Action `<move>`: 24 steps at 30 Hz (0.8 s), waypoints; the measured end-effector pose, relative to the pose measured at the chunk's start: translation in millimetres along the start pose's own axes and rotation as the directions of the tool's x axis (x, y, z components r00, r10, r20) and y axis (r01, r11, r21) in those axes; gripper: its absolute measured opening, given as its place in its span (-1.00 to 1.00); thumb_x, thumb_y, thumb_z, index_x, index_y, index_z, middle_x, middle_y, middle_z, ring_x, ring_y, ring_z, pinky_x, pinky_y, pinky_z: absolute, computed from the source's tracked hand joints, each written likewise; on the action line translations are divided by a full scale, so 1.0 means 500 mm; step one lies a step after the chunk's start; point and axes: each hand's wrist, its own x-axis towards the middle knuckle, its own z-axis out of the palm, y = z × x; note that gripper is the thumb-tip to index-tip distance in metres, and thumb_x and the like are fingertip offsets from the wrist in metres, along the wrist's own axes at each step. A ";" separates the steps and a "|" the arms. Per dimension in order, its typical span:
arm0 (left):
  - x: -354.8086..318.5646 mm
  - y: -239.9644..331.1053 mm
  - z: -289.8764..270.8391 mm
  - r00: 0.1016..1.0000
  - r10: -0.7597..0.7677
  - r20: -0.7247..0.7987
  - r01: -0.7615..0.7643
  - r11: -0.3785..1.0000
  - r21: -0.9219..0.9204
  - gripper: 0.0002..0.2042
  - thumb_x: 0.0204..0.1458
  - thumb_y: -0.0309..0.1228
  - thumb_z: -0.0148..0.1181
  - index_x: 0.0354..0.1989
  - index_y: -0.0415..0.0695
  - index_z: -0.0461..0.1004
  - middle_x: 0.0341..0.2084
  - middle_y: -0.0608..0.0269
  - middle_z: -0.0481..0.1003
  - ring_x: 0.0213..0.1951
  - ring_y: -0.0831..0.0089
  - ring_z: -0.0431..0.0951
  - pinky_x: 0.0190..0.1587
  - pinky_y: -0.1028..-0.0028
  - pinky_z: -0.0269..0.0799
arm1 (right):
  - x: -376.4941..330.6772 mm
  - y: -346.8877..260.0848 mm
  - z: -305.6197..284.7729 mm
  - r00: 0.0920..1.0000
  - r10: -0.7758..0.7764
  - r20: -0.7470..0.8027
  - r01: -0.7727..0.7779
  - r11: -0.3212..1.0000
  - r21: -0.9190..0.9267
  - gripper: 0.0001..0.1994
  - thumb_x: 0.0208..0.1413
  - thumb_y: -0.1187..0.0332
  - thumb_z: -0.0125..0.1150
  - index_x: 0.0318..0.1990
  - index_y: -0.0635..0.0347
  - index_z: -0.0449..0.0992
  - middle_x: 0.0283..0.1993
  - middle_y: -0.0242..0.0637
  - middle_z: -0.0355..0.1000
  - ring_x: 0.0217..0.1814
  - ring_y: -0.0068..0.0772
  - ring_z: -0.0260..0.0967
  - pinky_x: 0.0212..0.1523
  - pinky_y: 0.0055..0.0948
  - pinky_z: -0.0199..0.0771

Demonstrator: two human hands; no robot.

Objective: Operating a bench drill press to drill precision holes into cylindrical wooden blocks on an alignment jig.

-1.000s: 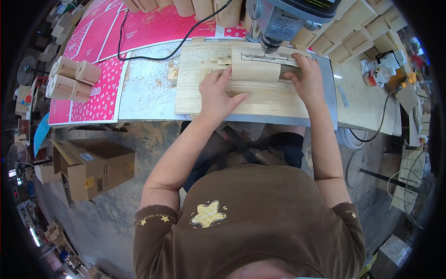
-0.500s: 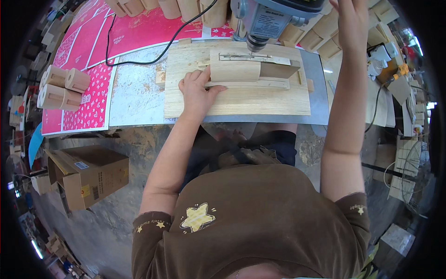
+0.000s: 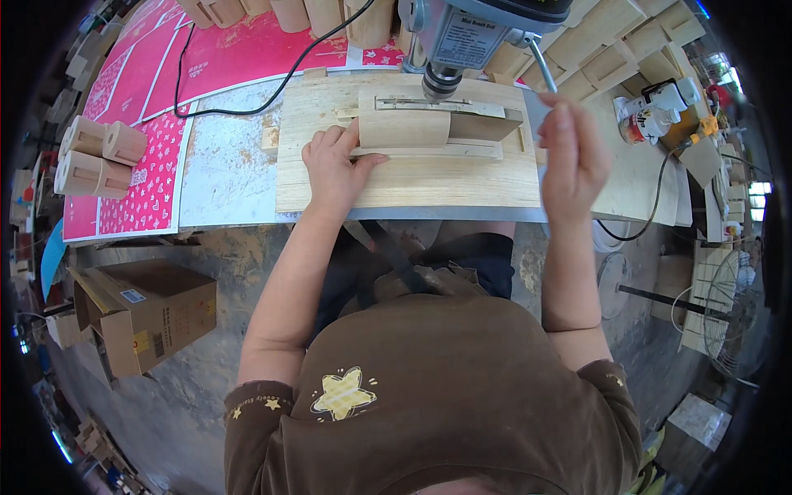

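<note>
A curved light wooden block (image 3: 404,128) rests in a wooden jig on a plywood board (image 3: 412,181), directly under the chuck (image 3: 441,82) of a grey bench drill (image 3: 478,33). My left hand (image 3: 334,165) lies flat on the board, and its fingertips press the block's left end. My right hand (image 3: 573,157) is raised to the right of the jig. It is closed around the end of the drill's metal feed lever (image 3: 540,66). The lever's knob is hidden inside my fist.
Pink patterned sheets (image 3: 247,49) and a black cable (image 3: 247,91) cover the bench at the left, along with several round wooden pieces (image 3: 95,153). Wooden blocks (image 3: 627,49) are stacked at the back right beside a white power tool (image 3: 660,111). A cardboard box (image 3: 144,309) and a fan (image 3: 726,305) stand on the floor.
My right hand left the wooden block, rose to the upper right, and has now come down gripping the feed lever. My left hand stayed on the block.
</note>
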 end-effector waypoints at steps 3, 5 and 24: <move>0.005 0.005 -0.001 1.000 0.013 -0.006 -0.013 1.000 0.006 -0.40 -0.39 -0.18 0.42 -0.04 -0.01 0.48 -0.48 0.39 0.36 -0.27 0.34 0.33 -0.12 0.32 0.10 | -0.046 0.082 0.055 0.997 -0.075 -0.023 0.075 0.997 -0.005 -0.91 0.08 0.44 0.11 -0.36 0.25 0.52 -0.53 -0.32 0.39 -0.46 -0.39 0.31 -0.32 -0.43 0.26; 0.003 0.001 0.001 1.000 -0.014 0.003 0.014 1.000 0.001 -0.41 -0.40 -0.19 0.42 -0.04 -0.01 0.49 -0.48 0.38 0.36 -0.28 0.34 0.34 -0.12 0.31 0.11 | -0.046 0.101 0.072 0.990 -0.137 -0.037 0.137 0.991 0.004 -0.92 0.06 0.46 0.12 -0.34 0.24 0.52 -0.53 -0.32 0.39 -0.46 -0.33 0.31 -0.29 -0.39 0.25; 0.021 0.052 0.041 0.999 0.038 0.038 -0.033 0.990 -0.135 -0.44 -0.36 -0.26 0.41 -0.06 -0.12 0.49 -0.55 0.26 0.40 -0.43 0.25 0.39 -0.32 0.30 0.32 | 0.276 -0.042 0.000 0.994 -0.108 -0.011 0.103 0.973 -0.205 -0.65 0.12 0.22 -0.06 -0.37 0.42 0.47 -0.52 -0.14 0.40 -0.43 -0.38 0.34 -0.35 -0.45 0.30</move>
